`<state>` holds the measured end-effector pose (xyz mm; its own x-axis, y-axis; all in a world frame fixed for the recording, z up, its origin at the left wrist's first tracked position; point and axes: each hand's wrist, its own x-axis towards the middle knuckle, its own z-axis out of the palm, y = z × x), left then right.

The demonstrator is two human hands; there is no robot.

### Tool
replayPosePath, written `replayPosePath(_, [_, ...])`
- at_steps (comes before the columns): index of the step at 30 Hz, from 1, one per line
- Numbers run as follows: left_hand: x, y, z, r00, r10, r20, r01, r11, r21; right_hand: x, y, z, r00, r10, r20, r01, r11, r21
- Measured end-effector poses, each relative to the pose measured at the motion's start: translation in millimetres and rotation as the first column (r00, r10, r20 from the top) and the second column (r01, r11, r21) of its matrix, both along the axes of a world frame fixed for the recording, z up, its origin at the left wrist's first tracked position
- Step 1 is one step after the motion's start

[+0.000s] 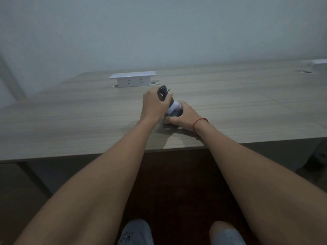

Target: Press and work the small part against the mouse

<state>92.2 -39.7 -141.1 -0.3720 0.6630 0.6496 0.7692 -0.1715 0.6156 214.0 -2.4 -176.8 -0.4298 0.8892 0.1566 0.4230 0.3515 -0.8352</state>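
Knees (136, 234) at the lower edge, over dark floor. Wooden table (70, 121): near its front edge, right hand (184, 115), red string at the wrist, curls round the base of a dark bottle with white label (174, 107); left hand (154, 105) grips its dark top. Beyond, white socket box (132, 79); grey wall behind.
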Motion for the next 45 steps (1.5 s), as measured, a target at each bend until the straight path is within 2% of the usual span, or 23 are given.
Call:
replayPosePath(4, [-13.4, -1.4, -11.0, 0.997, 0.072, 0.02, -0.07, 0.995, -0.064, 3.0, 5.3, -2.2, 0.999, 0.031, 0.02, -0.03, 0.999, -0.017])
replayPosePath(8, [-12.3, -3.9, -3.3, 0.996, -0.006, 0.095, -0.001, 0.997, 0.071, 1.4, 7.2, -3.3, 0.998, -0.016, 0.056, 0.014, 0.999, 0.048])
replayPosePath(10, [-10.7, -1.4, -7.8, 0.997, -0.027, 0.075, 0.025, 0.999, 0.021, -0.2, 7.9, -4.0, 0.996, -0.057, 0.072, 0.052, 0.996, 0.07])
replayPosePath(12, [-15.0, 1.0, -13.7, 0.999, 0.018, 0.036, -0.015, 0.996, -0.089, -1.0, 6.8, -4.0, 0.995, -0.075, 0.071, 0.071, 0.996, 0.058])
replayPosePath(14, [-22.1, 3.3, -15.5, 0.999, 0.039, 0.012, -0.037, 0.991, -0.13, -0.1, 6.8, -3.5, 0.995, -0.067, 0.075, 0.065, 0.997, 0.034])
replayPosePath(18, [-22.9, -2.2, -13.1, 0.994, 0.006, 0.11, -0.005, 1.0, -0.009, 2.6, 6.2, 0.6, 0.994, -0.035, 0.103, 0.034, 0.999, 0.011])
replayPosePath(21, [-31.7, -5.1, -21.6, 0.999, 0.026, -0.038, -0.033, 0.985, -0.172, 2.1, 3.8, 0.7, 0.998, -0.006, 0.064, 0.006, 1.0, -0.008])
replayPosePath(23, [-39.1, -4.6, -19.5, 0.994, 0.036, -0.099, -0.056, 0.976, -0.211, 2.2, 2.7, 1.1, 0.997, -0.006, 0.077, 0.004, 1.0, 0.02])
replayPosePath(27, [-27.1, -1.2, -3.5, 1.0, -0.009, 0.004, 0.009, 1.0, -0.023, 2.3, 3.0, 1.4, 0.999, 0.006, 0.053, -0.006, 1.0, 0.003])
replayPosePath(29, [-24.2, 4.1, -6.5, 1.0, -0.009, -0.022, 0.007, 0.993, -0.115, 1.6, 2.7, 0.8, 0.999, 0.004, 0.05, -0.004, 1.0, -0.01])
replayPosePath(32, [-35.4, 11.2, -10.9, 0.997, 0.077, -0.026, -0.081, 0.961, -0.265, 1.3, 0.0, 2.2, 0.999, -0.006, 0.048, 0.006, 1.0, -0.009])
replayPosePath(34, [-37.3, 10.8, -6.8, 0.997, 0.071, -0.006, -0.07, 0.976, -0.208, 1.7, 0.2, 2.2, 0.999, -0.013, 0.052, 0.013, 1.0, -0.007])
replayPosePath(36, [-29.4, 7.8, -0.8, 0.998, -0.015, 0.061, 0.02, 0.997, -0.073, 2.0, 0.9, 1.9, 0.999, -0.017, 0.047, 0.018, 1.0, -0.01])
replayPosePath(37, [-25.0, 7.3, 0.6, 0.997, -0.048, 0.063, 0.051, 0.997, -0.053, 1.9, 0.9, 1.9, 0.998, -0.023, 0.05, 0.023, 1.0, -0.012])
replayPosePath(39, [-23.2, 10.0, -4.3, 1.0, -0.029, 0.01, 0.03, 0.989, -0.146, 1.1, 1.3, 1.5, 0.995, -0.049, 0.082, 0.05, 0.999, -0.01])
replayPosePath(41, [-29.7, 12.7, -10.1, 0.994, 0.078, -0.075, -0.096, 0.953, -0.287, 0.2, 0.8, 0.6, 0.992, -0.073, 0.106, 0.073, 0.997, 0.001])
replayPosePath(42, [-32.1, 13.3, -10.3, 0.99, 0.098, -0.1, -0.124, 0.947, -0.297, 0.1, 1.2, 0.3, 0.991, -0.08, 0.111, 0.08, 0.997, 0.008])
replayPosePath(45, [-21.8, 12.0, 1.4, 1.0, -0.02, -0.003, 0.02, 0.994, -0.106, 0.2, 5.5, -0.1, 0.991, -0.078, 0.107, 0.078, 0.997, 0.007])
